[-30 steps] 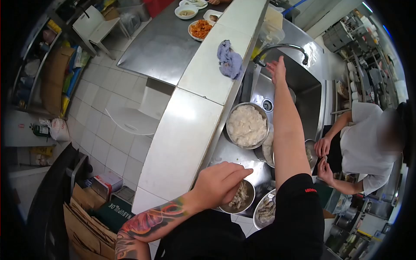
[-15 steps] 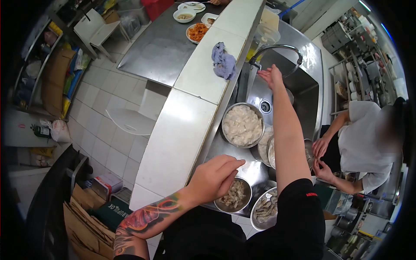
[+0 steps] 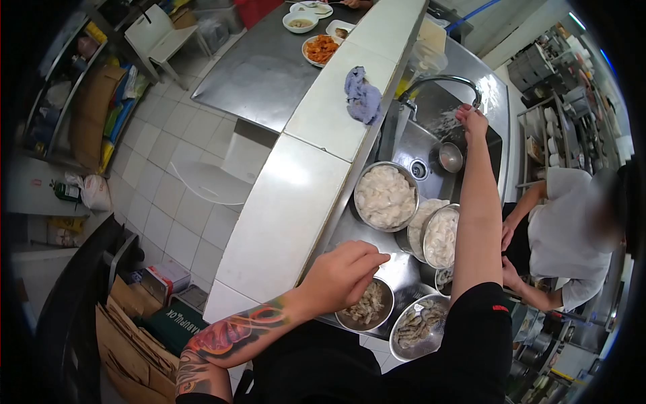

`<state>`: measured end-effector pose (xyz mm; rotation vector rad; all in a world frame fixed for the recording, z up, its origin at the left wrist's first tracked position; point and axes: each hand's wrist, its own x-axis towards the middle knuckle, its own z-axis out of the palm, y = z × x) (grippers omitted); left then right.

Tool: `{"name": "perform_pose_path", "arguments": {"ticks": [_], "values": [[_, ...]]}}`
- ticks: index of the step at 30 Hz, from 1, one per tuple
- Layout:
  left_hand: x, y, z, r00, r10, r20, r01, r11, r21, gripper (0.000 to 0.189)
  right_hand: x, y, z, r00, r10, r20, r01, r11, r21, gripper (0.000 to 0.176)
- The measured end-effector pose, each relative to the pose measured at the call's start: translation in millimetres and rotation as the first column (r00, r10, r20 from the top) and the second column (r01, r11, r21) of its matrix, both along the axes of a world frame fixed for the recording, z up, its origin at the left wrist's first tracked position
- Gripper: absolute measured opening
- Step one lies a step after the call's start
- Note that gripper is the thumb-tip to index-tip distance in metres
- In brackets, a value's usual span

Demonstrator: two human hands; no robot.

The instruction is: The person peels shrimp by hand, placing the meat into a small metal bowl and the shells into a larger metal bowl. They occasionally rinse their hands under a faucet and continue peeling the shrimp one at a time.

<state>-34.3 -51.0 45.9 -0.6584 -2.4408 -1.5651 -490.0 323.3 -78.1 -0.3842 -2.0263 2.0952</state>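
Observation:
My right hand (image 3: 472, 122) reaches to the curved spout of the sink faucet (image 3: 441, 79). Water splashes beside its fingers, which are too small and blurred to read. My left hand (image 3: 343, 273) hovers over a metal bowl of small shrimp or shells (image 3: 367, 308). Its fingers are curled together, and whatever may be between them is hidden. Right of that bowl lies a metal colander of raw shrimp (image 3: 420, 326). Farther forward stand a large bowl of pale, peeled-looking pieces (image 3: 385, 195) and a smaller bowl of similar pieces (image 3: 441, 236). A small metal bowl (image 3: 450, 157) sits in the sink (image 3: 410, 145).
A purple cloth (image 3: 363, 97) lies on the white tiled ledge (image 3: 276, 209). Beyond the ledge, a steel table (image 3: 242, 81) holds dishes of food. A co-worker (image 3: 565, 229) stands at the right, both hands low near the counter. A white chair (image 3: 165, 40) is at the back left.
My right hand has moved right, from the faucet's base to the spout, and water now splashes there. The small bowl in the sink shows more fully. My left hand stays curled.

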Motion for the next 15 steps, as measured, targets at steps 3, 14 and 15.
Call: {"name": "perform_pose_path", "arguments": {"ticks": [3,14,15], "values": [[0,0,-1,1.0,0.001,-0.007,-0.001,1.0,0.002,0.035,10,4,16,0.993,0.078,0.089,-0.082,0.996,0.047,0.014],[1,0,0,1.0,-0.021,0.011,0.021,1.0,0.003,0.033,18,-15,15,0.998,-0.061,-0.009,0.062,0.992,0.114,0.008],[1,0,-1,1.0,-0.02,0.011,0.02,1.0,0.0,0.033,15,-14,10,0.998,-0.06,-0.008,0.061,0.992,0.112,0.008]]}}
